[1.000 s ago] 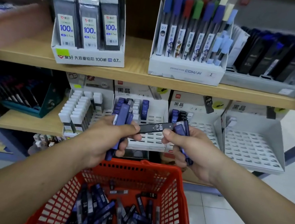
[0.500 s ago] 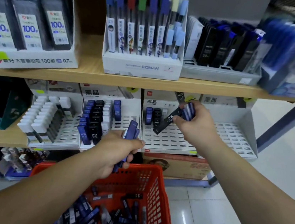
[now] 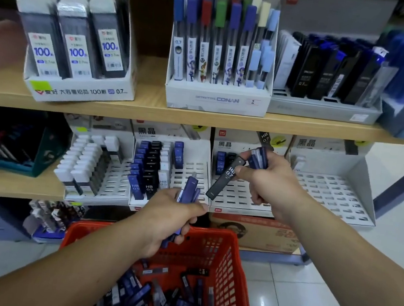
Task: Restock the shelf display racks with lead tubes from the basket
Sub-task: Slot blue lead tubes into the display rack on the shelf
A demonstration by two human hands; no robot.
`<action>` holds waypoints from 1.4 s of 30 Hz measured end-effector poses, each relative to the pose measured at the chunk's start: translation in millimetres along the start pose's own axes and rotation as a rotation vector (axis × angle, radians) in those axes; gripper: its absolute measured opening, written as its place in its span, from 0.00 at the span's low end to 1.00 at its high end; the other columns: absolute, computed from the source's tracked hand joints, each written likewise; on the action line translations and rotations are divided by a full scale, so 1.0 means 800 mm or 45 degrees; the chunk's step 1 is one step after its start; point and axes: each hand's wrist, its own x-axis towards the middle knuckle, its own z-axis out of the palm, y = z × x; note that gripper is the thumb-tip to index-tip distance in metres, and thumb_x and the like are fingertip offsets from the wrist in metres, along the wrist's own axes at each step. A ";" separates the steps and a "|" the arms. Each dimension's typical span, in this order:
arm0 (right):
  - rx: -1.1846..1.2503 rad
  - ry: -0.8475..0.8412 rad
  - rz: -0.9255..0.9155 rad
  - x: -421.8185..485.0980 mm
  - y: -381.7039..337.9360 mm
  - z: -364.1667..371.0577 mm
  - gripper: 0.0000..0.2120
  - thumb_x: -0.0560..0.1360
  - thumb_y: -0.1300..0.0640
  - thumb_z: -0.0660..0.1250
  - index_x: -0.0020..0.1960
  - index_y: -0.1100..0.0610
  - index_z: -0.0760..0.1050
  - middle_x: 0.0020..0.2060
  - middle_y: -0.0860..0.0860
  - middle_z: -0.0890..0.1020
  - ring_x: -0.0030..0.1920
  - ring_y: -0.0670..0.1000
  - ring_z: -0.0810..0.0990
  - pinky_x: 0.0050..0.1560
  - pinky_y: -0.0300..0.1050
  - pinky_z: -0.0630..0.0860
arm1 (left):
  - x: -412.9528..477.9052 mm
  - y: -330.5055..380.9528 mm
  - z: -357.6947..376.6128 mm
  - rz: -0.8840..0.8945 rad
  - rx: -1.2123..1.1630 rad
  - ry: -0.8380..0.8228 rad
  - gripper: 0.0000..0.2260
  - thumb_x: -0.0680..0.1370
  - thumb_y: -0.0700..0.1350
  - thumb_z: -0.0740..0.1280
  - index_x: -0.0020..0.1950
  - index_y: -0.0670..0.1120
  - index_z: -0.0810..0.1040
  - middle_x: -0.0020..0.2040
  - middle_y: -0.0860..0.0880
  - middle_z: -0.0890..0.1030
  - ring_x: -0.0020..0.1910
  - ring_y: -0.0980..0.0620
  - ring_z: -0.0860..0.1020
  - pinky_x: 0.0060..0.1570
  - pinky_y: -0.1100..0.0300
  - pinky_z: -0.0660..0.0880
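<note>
The right hand pinches a black tube between thumb and forefinger near its upper end. The tube is a slim, flat-sided stick of glossy hard plastic with "HB 0.7" printed in white. It hangs tilted, lower end down and to the left, in front of the middle rack; whether it touches the rack cannot be told. The other fingers of this hand curl round a blue bundle of similar tubes, which juts from the top of the fist.

The left hand is closed, fingers wrapped round a fistful of blue tubes that stick out above and below the fist, over the far rim of the basket. The basket is red plastic lattice with rectangular holes. Inside lies a heap of blue and black tubes, criss-crossed.

The middle rack is a white sloping tray with rows of narrow rectangular slots, and a few blue and black tubes stand at its back left corner. The left rack beside it is of the same make and carries upright columns of blue, black and white-topped tubes, some marked "HB 0.5". The right rack shows the same grid of slots.

Above, a pale wood-grain shelf bears white card boxes of clear cases with coloured caps. The floor is glossy pale tile.
</note>
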 end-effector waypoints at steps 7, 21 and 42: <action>-0.029 0.132 0.032 -0.006 0.005 -0.048 0.07 0.78 0.65 0.71 0.55 0.58 0.77 0.38 0.56 0.83 0.22 0.52 0.65 0.24 0.40 0.63 | -0.015 0.021 0.025 0.046 0.080 -0.034 0.11 0.79 0.45 0.74 0.55 0.40 0.78 0.35 0.43 0.80 0.27 0.49 0.73 0.27 0.57 0.69; -0.259 0.507 -0.241 -0.009 0.060 -0.207 0.04 0.77 0.65 0.68 0.51 0.62 0.76 0.46 0.62 0.80 0.40 0.52 0.74 0.37 0.36 0.71 | 0.033 0.033 0.191 0.205 0.273 -0.126 0.08 0.78 0.45 0.73 0.51 0.43 0.76 0.34 0.44 0.74 0.22 0.53 0.70 0.23 0.64 0.67; -0.899 0.488 -0.405 0.082 0.078 -0.217 0.12 0.76 0.54 0.66 0.59 0.48 0.76 0.51 0.51 0.84 0.52 0.60 0.80 0.50 0.55 0.81 | 0.124 0.026 0.241 0.127 0.126 0.256 0.19 0.69 0.44 0.83 0.48 0.40 0.76 0.31 0.42 0.76 0.19 0.51 0.69 0.21 0.64 0.68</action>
